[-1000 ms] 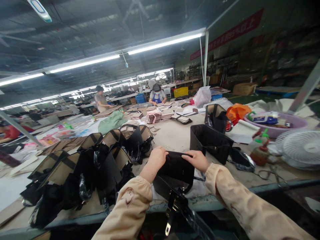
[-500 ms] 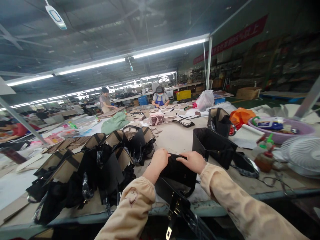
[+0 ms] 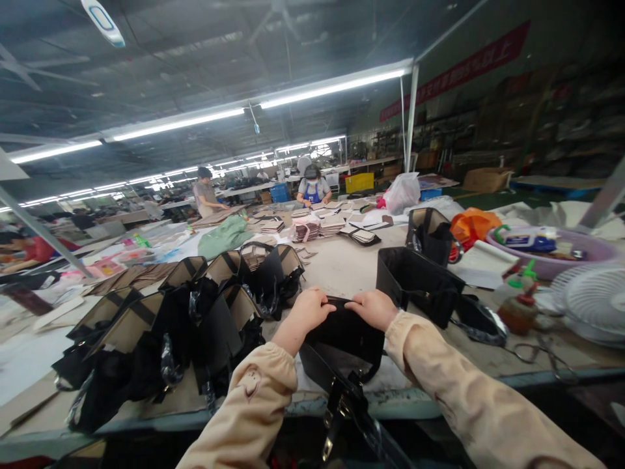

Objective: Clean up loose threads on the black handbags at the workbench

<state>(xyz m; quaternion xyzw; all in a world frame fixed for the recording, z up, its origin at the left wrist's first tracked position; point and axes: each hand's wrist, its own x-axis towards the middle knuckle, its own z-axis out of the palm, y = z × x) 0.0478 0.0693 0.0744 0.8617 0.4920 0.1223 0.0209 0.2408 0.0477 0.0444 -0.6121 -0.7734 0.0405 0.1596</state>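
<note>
At the centre of the frame, slightly below the middle, a black bag stands open at the near edge of the worktable, its mouth facing the camera. The left hand pinches its far upper rim between thumb and fingers, and the right hand pinches the same rim a little further right, the two sets of fingertips near each other but apart. Both arms reach in from the bottom of the frame in beige sleeves (the left one bears a small stitched figure). From the bag, a dark strap with gold-coloured metal parts hangs over the table edge at bottom centre.

Across the left half, a cluster of black bags with beige linings crowds the tabletop. Just right of the hands sits another open black bag, with a beige-lined one behind it. Toward the right edge of the frame are a purple basin full of items, a white fan, a red-topped bottle and scissors. A green cloth lies left of centre, and beyond it, at the far side of the table, a person in a blue apron bends over stacked pieces
</note>
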